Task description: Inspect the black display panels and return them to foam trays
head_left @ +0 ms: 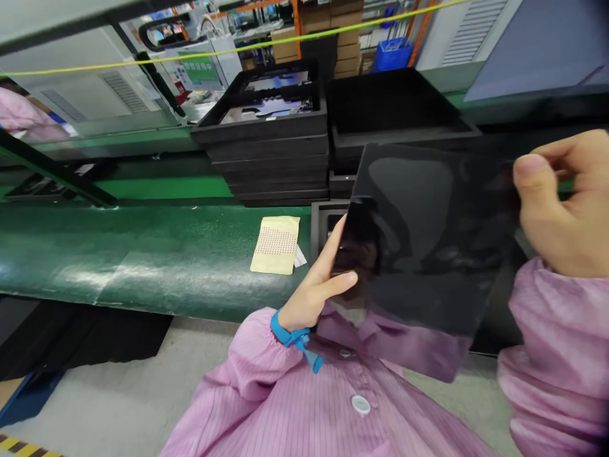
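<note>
A glossy black flat panel [423, 235], like a display screen, is held up tilted before my chest, and its face mirrors the pink sleeve and surroundings. My left hand [323, 279] grips its left edge, thumb on the front and fingers behind. At the upper right edge, my right hand [566, 197] pinches with thumb and curled fingers; whether a thin film is between them I cannot make out. A blue wrist strap [290, 336] circles my left wrist. Behind the panel, a grey-rimmed black tray [316, 231] is mostly hidden.
A yellow dotted sheet [276, 245] lies on the green bench [157, 260]. Behind it rise stacked black trays [276, 152], the top one holding parts. Another black tray [390, 105] stands to the right. A green post [52, 168] slants at left, and a yellow cord [266, 46] crosses above.
</note>
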The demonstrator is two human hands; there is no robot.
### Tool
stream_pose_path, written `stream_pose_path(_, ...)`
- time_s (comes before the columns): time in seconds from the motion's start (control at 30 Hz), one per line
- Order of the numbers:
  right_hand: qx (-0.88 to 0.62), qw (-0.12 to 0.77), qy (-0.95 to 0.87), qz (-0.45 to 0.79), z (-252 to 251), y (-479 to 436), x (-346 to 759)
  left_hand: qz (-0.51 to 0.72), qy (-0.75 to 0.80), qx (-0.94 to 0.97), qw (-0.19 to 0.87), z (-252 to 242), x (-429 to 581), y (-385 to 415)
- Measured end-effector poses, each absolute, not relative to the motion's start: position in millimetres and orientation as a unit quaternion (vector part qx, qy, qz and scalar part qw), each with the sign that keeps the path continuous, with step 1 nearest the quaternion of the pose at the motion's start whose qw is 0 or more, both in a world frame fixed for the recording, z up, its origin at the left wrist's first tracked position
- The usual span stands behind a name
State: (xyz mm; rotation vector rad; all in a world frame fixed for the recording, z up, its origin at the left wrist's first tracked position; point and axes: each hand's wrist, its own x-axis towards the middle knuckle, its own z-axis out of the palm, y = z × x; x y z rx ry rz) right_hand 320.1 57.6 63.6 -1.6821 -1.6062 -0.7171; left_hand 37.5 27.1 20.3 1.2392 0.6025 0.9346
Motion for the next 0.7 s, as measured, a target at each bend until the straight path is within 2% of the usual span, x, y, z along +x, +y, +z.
stream_pose_path(0.13,-0.616,0.309,-0.64,-0.339,75.7,46.8,311.0,0.449,0.306,0.504,0.671,3.0,32.9,22.7)
stream_pose_path(0.27,-0.584,0.326,-0.655,-0.35,89.2,34.4,297.6,0.474,0.341,0.452,0.674,-3.1,30.7,17.1)
stream_pose_path(0.37,-0.529,0.282,-0.696,-0.395,96.0,19.4,281.6,0.48,0.36,0.439,0.668,-7.5,28.7,16.1)
stream_pose_path(0.43,-0.451,0.275,-0.777,-0.342,94.6,3.9,262.6,0.487,0.363,0.43,0.668,-15.1,26.9,17.4)
stream_pose_path(0.53,-0.324,0.285,-0.889,-0.156,80.6,-23.2,226.0,0.497,0.362,0.388,0.687,-31.3,24.4,19.8)
stream_pose_path(0.57,-0.31,0.285,-0.898,-0.128,73.8,-31.5,214.5,0.499,0.362,0.371,0.695,-36.3,23.9,20.1)
stream_pose_path(0.7,-0.31,0.276,-0.9,-0.133,49.2,-54.9,185.0,0.514,0.329,0.333,0.719,-48.0,24.5,19.2)
